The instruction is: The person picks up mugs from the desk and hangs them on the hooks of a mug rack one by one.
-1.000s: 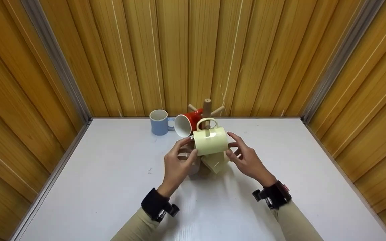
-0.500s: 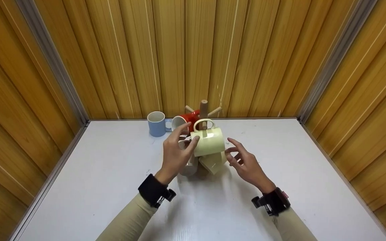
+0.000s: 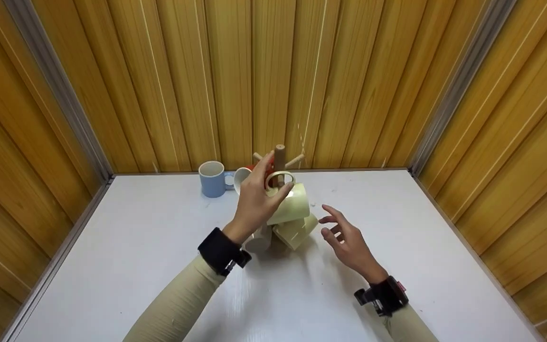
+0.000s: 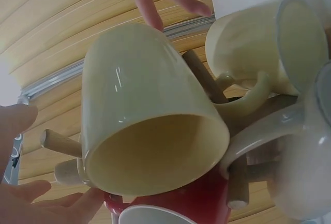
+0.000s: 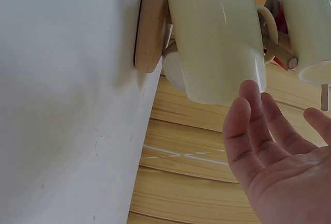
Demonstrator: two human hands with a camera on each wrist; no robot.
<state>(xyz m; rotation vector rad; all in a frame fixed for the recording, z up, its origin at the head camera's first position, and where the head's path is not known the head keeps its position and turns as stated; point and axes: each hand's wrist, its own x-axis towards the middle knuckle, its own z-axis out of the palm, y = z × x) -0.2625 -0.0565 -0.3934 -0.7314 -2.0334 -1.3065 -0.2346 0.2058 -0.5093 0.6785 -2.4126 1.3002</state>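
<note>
A pale yellow mug [image 3: 295, 204] hangs on its side from the wooden mug tree [image 3: 279, 156], its handle uppermost around a peg. My left hand [image 3: 257, 202] is beside this mug and its handle, thumb and fingers spread apart; in the left wrist view the fingertips [image 4: 93, 198] are close to the mug's rim, and contact is unclear. Below hangs a second pale yellow mug [image 3: 295, 232], tilted. Right of them my right hand [image 3: 352, 242] hovers with loosely bent fingers, holding nothing. A red mug [image 4: 201, 198] hangs behind, partly hidden by the left hand in the head view.
A light blue mug [image 3: 212, 180] stands upright at the back left of the white table [image 3: 159, 247]. A whitish mug [image 3: 258, 240] hangs low on the tree's left. One bare peg [image 3: 295, 160] points back right. Wood-patterned walls [image 3: 273, 85] enclose the table.
My left hand has let go of the upper yellow mug's rim and moved up towards its handle. My right hand has drawn away from the mug, which stays hanging.
</note>
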